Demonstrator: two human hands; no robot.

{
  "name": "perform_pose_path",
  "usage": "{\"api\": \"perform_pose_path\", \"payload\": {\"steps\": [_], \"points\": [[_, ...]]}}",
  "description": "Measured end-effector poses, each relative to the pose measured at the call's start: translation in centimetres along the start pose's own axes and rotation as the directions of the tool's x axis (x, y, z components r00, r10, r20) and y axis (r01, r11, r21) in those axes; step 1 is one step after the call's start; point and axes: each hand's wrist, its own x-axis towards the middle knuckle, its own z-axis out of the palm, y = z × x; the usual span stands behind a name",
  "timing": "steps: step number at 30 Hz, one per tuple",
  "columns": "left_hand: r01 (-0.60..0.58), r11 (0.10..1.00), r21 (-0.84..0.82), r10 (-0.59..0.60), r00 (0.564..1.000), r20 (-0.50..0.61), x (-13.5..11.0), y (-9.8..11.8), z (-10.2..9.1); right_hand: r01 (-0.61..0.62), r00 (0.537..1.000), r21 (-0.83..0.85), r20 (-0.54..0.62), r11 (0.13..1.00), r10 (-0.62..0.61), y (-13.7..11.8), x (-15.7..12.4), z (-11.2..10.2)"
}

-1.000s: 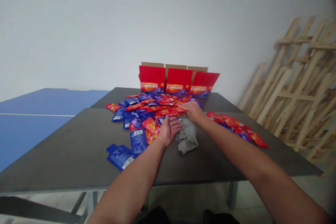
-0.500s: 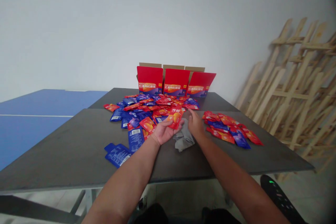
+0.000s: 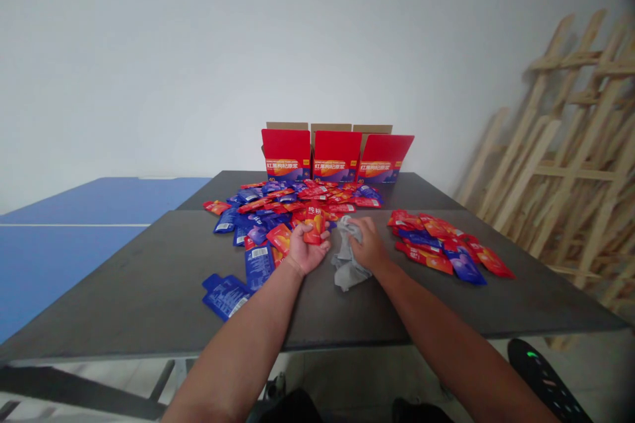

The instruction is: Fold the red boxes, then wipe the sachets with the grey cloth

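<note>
My left hand point(image 3: 307, 252), palm up, is closed round a red drink pouch point(image 3: 314, 225) with an orange fruit print. On the grey cloth point(image 3: 348, 271) to its right, my right hand point(image 3: 367, 243) has its fingers gripping the upper part; the lower end lies crumpled on the table. Behind both hands spreads a heap of red and blue pouches point(image 3: 258, 228). A smaller pile of red and blue pouches point(image 3: 423, 238) lies to the right of my right hand. One blue pouch point(image 3: 227, 295) sits apart at the front left.
Three red cartons point(image 3: 337, 157) with raised flaps stand in a row at the back of the dark table point(image 3: 163, 291). A blue table point(image 3: 84, 211) adjoins on the left. Wooden frames point(image 3: 570, 145) lean against the wall at right. A black device point(image 3: 546, 377) shows at lower right.
My right hand has moved onto the grey cloth and taken hold of it. The pouch in my left hand has shifted slightly left and is more upright. The view has shifted slightly.
</note>
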Motion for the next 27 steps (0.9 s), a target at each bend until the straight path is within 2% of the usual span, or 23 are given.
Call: {"api": "perform_pose_path", "payload": {"steps": [2,4,7,9,12,15,22,27], "points": [[-0.019,1.000,0.002,0.019,1.000,-0.023,0.1,-0.1,0.0,0.097,0.995,0.020,-0.021,0.995,-0.096,-0.6,-0.2,-0.5],[0.011,0.999,0.032,-0.010,1.000,-0.017,0.2,-0.3,0.1,0.235,0.971,0.062,0.035,0.970,-0.237,-1.2,-0.4,-0.5],[0.052,0.993,0.110,-0.053,0.999,0.010,0.2,-0.9,0.4,0.420,0.885,0.122,0.162,0.899,-0.436,-1.9,-0.7,0.4],[0.050,0.986,0.160,-0.052,0.999,0.006,0.1,-1.2,0.5,0.469,0.849,0.123,0.210,0.874,-0.485,-2.2,-0.8,1.1],[0.073,0.974,0.216,-0.071,0.997,-0.021,0.0,-1.3,0.4,0.460,0.847,0.090,0.256,0.883,-0.467,-2.3,-0.8,1.8],[0.092,0.974,0.209,-0.084,0.995,-0.047,0.0,-1.4,0.3,0.424,0.869,0.057,0.255,0.904,-0.424,-2.4,-0.9,1.9],[0.187,0.982,-0.003,-0.187,0.982,-0.005,-0.1,-1.5,0.5,0.254,0.960,0.020,0.115,0.967,-0.254,-2.4,-0.8,1.7],[0.194,0.981,-0.005,-0.194,0.980,0.054,-0.5,-1.5,0.9,0.077,0.997,0.001,-0.024,0.997,-0.077,-1.4,-0.3,1.2]]}}
